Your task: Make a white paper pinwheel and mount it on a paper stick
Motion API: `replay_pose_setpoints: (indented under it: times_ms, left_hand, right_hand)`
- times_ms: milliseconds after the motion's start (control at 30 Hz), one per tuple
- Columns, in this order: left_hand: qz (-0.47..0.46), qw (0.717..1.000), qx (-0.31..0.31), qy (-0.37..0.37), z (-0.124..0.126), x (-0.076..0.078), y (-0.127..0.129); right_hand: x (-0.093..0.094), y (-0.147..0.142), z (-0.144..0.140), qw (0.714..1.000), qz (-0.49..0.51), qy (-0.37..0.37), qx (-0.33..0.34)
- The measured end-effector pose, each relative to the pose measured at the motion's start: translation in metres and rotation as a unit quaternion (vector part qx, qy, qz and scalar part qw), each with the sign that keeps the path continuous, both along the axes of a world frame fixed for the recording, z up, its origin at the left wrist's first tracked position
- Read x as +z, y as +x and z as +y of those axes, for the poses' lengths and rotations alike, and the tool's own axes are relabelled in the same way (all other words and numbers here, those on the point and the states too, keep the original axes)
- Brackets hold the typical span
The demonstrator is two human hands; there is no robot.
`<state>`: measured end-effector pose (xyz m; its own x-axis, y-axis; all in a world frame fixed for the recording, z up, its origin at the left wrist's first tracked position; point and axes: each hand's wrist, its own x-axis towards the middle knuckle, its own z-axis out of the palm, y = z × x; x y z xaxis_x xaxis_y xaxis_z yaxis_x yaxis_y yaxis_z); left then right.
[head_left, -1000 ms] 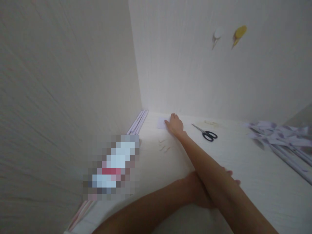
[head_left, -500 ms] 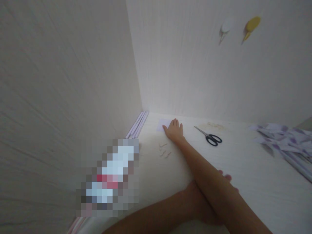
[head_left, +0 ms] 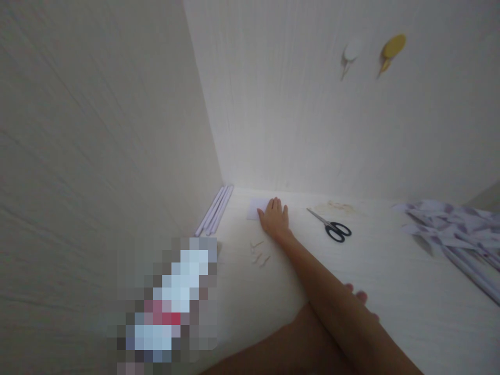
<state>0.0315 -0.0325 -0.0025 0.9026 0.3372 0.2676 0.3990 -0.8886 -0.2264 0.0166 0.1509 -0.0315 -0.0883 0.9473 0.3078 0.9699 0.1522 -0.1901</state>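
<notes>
right hand (head_left: 274, 220) has barely budged over the last second, fingers flat and unclenched, still pressing the pale paper slip (head_left: 257, 208) mid-frame near the wall corner; left hand (head_left: 357, 298) mostly hidden under the forearm, can't tell its grip

Black-handled scissors (head_left: 330, 225), pale lilac paper (head_left: 257, 208), white table (head_left: 390, 281)

1. Left hand (head_left: 357, 298): mostly hidden beneath the crossing right forearm at lower centre; only fingertips show, so its pose cannot be told.
2. Pixelated object (head_left: 172, 302), lower left: masked, identity indeterminable.
3. Patterned paper pile (head_left: 453, 229): cut off by the right edge.
4. Small pale pieces (head_left: 260, 252), centre: too small to identify.
</notes>
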Motion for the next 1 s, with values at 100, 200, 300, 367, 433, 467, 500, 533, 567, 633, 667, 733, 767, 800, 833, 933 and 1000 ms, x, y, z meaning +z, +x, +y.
replay_pose_setpoints:
  times_ms: [100, 200, 300, 367, 433, 467, 500, 533, 567, 633, 667, 733, 767, 800, 833, 933, 1000]
  left_hand:
    - [-0.007, 1.000, 0.005, 0.012, 0.001, 0.002, -0.001]
    - [-0.045, 0.999, 0.018, 0.022, 0.000, 0.000, -0.001]
    - [-0.075, 0.996, 0.040, 0.019, -0.003, -0.003, -0.001]
    - [-0.083, 0.995, 0.051, 0.009, -0.004, -0.004, -0.001]
    - [-0.086, 0.995, 0.056, -0.003, -0.004, -0.006, 0.000]
    - [-0.087, 0.995, 0.056, -0.009, -0.004, -0.007, 0.000]
    - [-0.087, 0.994, 0.056, -0.015, -0.004, -0.008, 0.001]
    - [-0.087, 0.994, 0.056, -0.022, -0.004, -0.010, 0.001]
    - [-0.085, 0.994, 0.055, -0.031, -0.004, -0.011, 0.002]
    - [-0.078, 0.994, 0.054, -0.052, -0.005, -0.013, 0.002]
    - [-0.074, 0.994, 0.056, -0.063, -0.005, -0.014, 0.002]
    - [-0.068, 0.993, 0.057, -0.079, -0.005, -0.013, 0.001]
    - [-0.068, 0.993, 0.053, -0.081, -0.005, -0.012, 0.001]
    - [-0.068, 0.993, 0.050, -0.082, -0.004, -0.010, 0.000]
    - [-0.070, 0.993, 0.047, -0.082, -0.004, -0.009, 0.000]
    - [-0.078, 0.993, 0.048, -0.080, -0.004, -0.008, 0.000]
    - [-0.082, 0.992, 0.053, -0.077, -0.004, -0.009, 0.001]
  right_hand:
    - [0.001, 0.000, -0.002, 1.000, 0.003, 0.005, 0.001]
    - [0.002, 0.000, -0.002, 1.000, 0.004, 0.003, 0.001]
    - [0.001, 0.000, 0.000, 1.000, 0.005, 0.002, 0.002]
    - [-0.001, -0.001, 0.001, 1.000, 0.005, 0.003, 0.000]
    - [-0.002, -0.001, 0.001, 1.000, 0.005, 0.005, -0.001]
    - [-0.002, -0.001, 0.001, 1.000, 0.004, 0.004, -0.001]
    - [-0.001, -0.001, 0.001, 1.000, 0.004, 0.002, 0.000]
    - [-0.001, -0.001, 0.001, 1.000, 0.003, -0.002, 0.000]
    - [0.000, -0.001, 0.001, 1.000, 0.002, -0.006, 0.001]
    - [0.002, -0.001, 0.000, 1.000, 0.000, -0.014, 0.000]
    - [0.002, -0.001, 0.000, 1.000, -0.001, -0.017, 0.001]
    - [0.004, -0.001, -0.001, 1.000, 0.000, -0.020, 0.002]
    - [0.004, -0.001, -0.001, 1.000, 0.001, -0.020, 0.002]
    - [0.004, -0.001, -0.001, 1.000, 0.002, -0.020, 0.001]
    - [0.004, -0.001, -0.002, 1.000, 0.003, -0.020, 0.001]
    - [0.003, -0.001, -0.002, 1.000, 0.006, -0.009, 0.003]
    - [0.002, -0.001, -0.002, 1.000, 0.006, 0.010, 0.006]
